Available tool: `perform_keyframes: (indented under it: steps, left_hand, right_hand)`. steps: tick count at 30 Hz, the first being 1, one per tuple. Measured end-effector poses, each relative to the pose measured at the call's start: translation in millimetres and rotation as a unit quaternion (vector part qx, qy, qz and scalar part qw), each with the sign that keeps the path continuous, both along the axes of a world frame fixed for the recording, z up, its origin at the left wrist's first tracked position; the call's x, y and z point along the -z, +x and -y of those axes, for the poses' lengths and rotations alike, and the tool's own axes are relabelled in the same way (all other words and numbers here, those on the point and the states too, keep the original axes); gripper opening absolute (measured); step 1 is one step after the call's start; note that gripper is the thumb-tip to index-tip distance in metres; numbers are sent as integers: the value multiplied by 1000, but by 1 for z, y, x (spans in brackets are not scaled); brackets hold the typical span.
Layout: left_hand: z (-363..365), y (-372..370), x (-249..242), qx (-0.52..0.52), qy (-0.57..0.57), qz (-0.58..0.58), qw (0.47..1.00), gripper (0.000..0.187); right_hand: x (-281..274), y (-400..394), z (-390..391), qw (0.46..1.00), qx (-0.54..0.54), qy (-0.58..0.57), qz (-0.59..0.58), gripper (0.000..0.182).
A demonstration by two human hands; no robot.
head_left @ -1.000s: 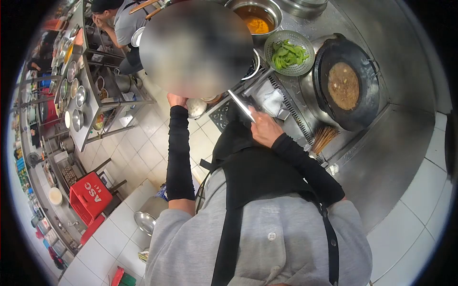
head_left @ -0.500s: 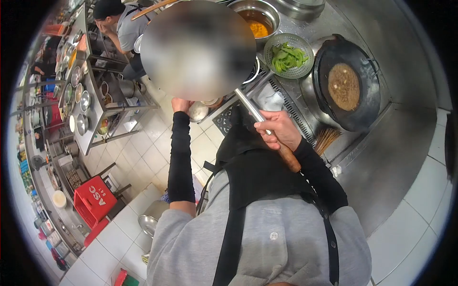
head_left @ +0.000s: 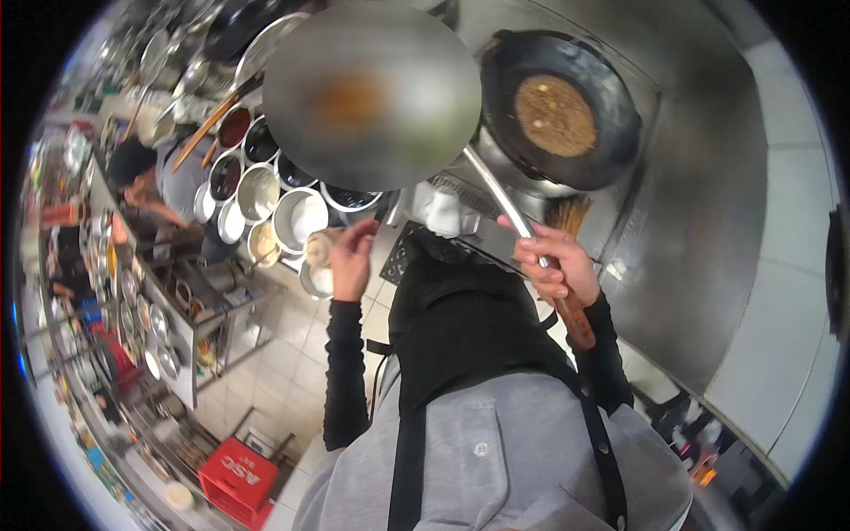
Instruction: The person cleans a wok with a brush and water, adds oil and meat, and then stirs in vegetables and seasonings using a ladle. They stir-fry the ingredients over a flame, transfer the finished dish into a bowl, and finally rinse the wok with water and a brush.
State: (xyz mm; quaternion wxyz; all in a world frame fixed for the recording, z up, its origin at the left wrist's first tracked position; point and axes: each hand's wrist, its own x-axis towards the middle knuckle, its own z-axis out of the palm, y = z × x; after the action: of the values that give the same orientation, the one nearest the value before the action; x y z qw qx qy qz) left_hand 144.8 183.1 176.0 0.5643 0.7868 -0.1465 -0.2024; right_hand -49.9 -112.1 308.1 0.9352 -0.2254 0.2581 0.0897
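Note:
My right hand (head_left: 561,265) is closed around a long-handled cooking tool (head_left: 498,188) with a metal shaft and a wooden grip. A blurred patch hides the tool's far end. My left hand (head_left: 351,261) is raised with loosely bent fingers apart and nothing in them. Beside its fingers is a round tan container (head_left: 320,248), and close by are a white-lined pot (head_left: 300,221) and a small bowl of white contents (head_left: 319,280). Ahead on the right, a black wok (head_left: 611,146) holds bubbling brown liquid (head_left: 556,115).
Several seasoning pots, including a dark red one (head_left: 235,128), stand in rows at the left. A bristle brush (head_left: 567,215) lies below the wok, by a steel wall (head_left: 708,195). Farther left, a person (head_left: 173,177) stands near a metal table (head_left: 181,363); a red crate (head_left: 237,482) is lower down.
The view has turned right, bringing the seasoning pots into sight. My left hand has drawn back from the bowl area, its fingers now visible. The strainer of greens is hidden by the blur.

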Motion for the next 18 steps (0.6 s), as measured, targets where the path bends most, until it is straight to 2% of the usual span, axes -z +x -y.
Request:
perform_keyframes:
  steps: [1, 2, 3, 5, 6, 7, 9, 10, 12, 13, 14, 16, 18]
  left_hand:
    - [0, 0, 59, 14, 103, -21, 994, 43]
    - [6, -1, 96, 8, 206, -47, 977, 65]
    - [18, -2, 115, 6, 266, 8, 964, 74]
    - [21, 13, 199, -66, 199, -30, 977, 62]
    - [22, 22, 221, -103, 167, -53, 979, 56]
    - [29, 29, 218, -119, 86, -137, 980, 53]
    - [40, 39, 202, -151, -71, -306, 937, 47]
    - [49, 43, 185, -142, -77, -330, 930, 44]
    - [59, 43, 147, -128, -85, -380, 912, 37]
    - [70, 44, 125, -104, -169, -486, 851, 33]
    - [79, 50, 101, -56, -244, -618, 745, 34]
    - [85, 61, 102, -10, -284, -673, 683, 32]
    - [92, 64, 98, 17, -263, -641, 721, 30]
  right_hand:
    - [-1, -6, 9, 998, 20, -51, -14, 44]
    - [-2, -10, 19, 993, 40, -103, -29, 43]
    - [0, -13, 31, 984, 48, -159, -58, 41]
    - [26, -17, 58, 940, 47, -323, -103, 7]
    - [44, -17, 69, 891, 43, -437, -118, 8]
    - [67, -20, 83, 824, 42, -549, -131, 9]
    - [78, -23, 94, 713, 31, -670, -205, 13]
    - [84, -27, 100, 658, 27, -720, -221, 16]
    - [108, -31, 114, 610, 51, -761, -212, 21]
    - [115, -31, 121, 586, 63, -781, -207, 23]
    - [110, -24, 125, 657, 69, -713, -235, 22]
    - [133, -7, 137, 696, 90, -676, -225, 16]
    - [141, 3, 133, 766, 137, -596, -197, 12]
